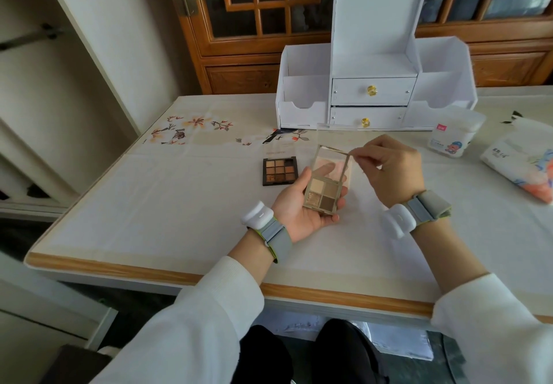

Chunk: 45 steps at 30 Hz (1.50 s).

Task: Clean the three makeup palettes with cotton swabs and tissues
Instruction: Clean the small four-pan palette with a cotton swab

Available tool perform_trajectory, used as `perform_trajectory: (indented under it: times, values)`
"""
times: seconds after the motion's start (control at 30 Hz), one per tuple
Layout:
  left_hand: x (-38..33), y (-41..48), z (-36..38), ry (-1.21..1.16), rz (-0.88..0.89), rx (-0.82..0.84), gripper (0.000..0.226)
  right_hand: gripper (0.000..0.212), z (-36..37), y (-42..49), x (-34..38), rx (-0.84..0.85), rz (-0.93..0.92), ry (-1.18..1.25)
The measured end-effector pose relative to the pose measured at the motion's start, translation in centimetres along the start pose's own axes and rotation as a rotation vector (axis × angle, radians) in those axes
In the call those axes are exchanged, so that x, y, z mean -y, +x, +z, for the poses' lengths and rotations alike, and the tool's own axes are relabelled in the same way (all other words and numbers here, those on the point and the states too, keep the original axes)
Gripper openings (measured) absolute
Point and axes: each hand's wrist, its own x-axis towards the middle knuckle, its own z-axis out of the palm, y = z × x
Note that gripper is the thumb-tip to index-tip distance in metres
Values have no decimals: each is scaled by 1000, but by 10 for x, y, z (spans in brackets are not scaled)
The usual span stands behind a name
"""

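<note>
My left hand [302, 204] grips a small beige four-pan palette [321, 193] with its clear lid open, held above the table. My right hand [392, 168] pinches a thin cotton swab [356, 154], whose tip touches the top right corner of the open lid. A dark nine-pan palette [279, 171] lies open on the table just left of my left hand. A third palette with a clear lid [336, 134] lies behind the held one, partly hidden by it.
A white desk organiser [374, 93] with two drawers stands at the back of the table. A cotton swab tub [454, 135] and a tissue pack [520, 162] lie at the right. The table's wooden front edge [179, 276] runs close to my body.
</note>
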Motion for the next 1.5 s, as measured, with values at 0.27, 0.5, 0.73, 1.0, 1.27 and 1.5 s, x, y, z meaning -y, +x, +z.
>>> perform_trajectory:
  times: [0.27,0.5,0.73,1.0,1.27,1.5]
  values:
    - [-1,-1,1,-55,12,-13,59,13,4,-9,4,198,-83,37]
    - [-1,-1,-1,-16,-8,-17,44,12,0,-4,0,4,16,-24]
    - [-2,1,-2,-23,4,-36,46,15,4,-10,2,177,-44,18]
    - [-1,0,-1,-2,-3,-2,43,12,-2,-7,3,0,-16,-4]
    - [-1,0,-3,-29,8,-21,45,14,3,-10,4,145,-59,26]
    - [-1,0,-2,-14,7,-11,45,14,1,-7,3,41,17,1]
